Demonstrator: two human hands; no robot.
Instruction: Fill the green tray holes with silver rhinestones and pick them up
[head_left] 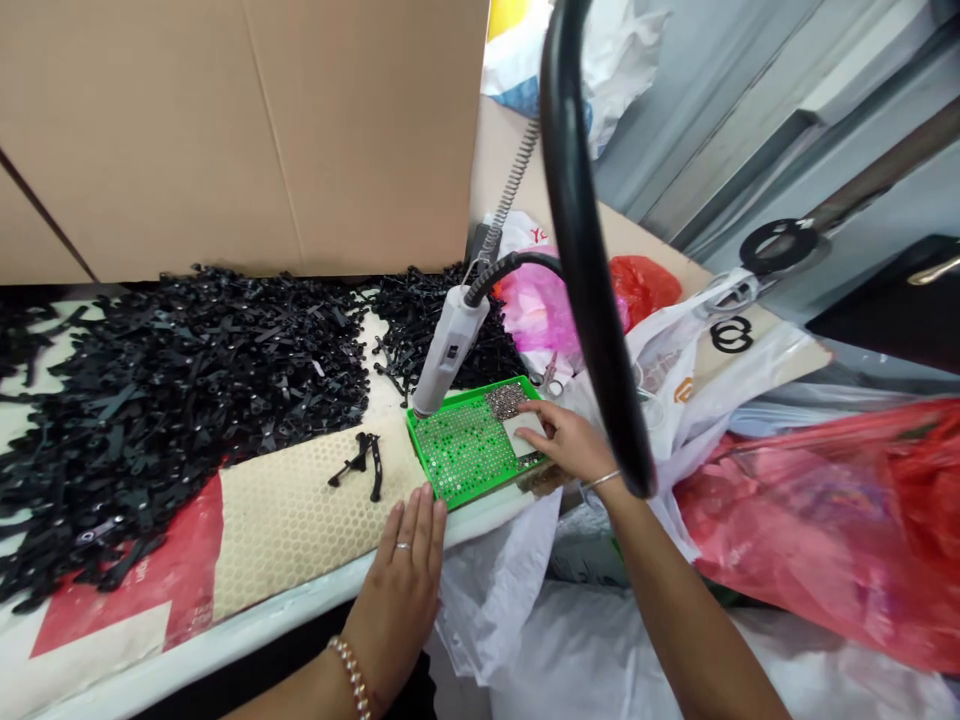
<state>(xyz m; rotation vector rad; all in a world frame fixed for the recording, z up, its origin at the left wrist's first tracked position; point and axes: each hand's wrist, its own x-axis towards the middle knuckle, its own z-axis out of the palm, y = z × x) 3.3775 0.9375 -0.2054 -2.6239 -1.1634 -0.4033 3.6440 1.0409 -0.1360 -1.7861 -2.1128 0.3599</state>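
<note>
1. Right hand (574, 442) pinches a flat white card (514, 430), likely light; edge grip suits.
2. Card: 3 o'clock inside shallow green plastic tray (487, 491), probably stiff.
3. Left hand (405, 575): flat, at tray's 7 o'clock.

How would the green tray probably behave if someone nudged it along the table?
The green tray would probably slide flat rather than tip, being broad and shallow. The small metal pieces heaped at its far right corner look loose and uncovered, so they might shift or scatter if jolted.

A pale bench (247, 633) (black parts (225, 360) heaped on it)
</note>
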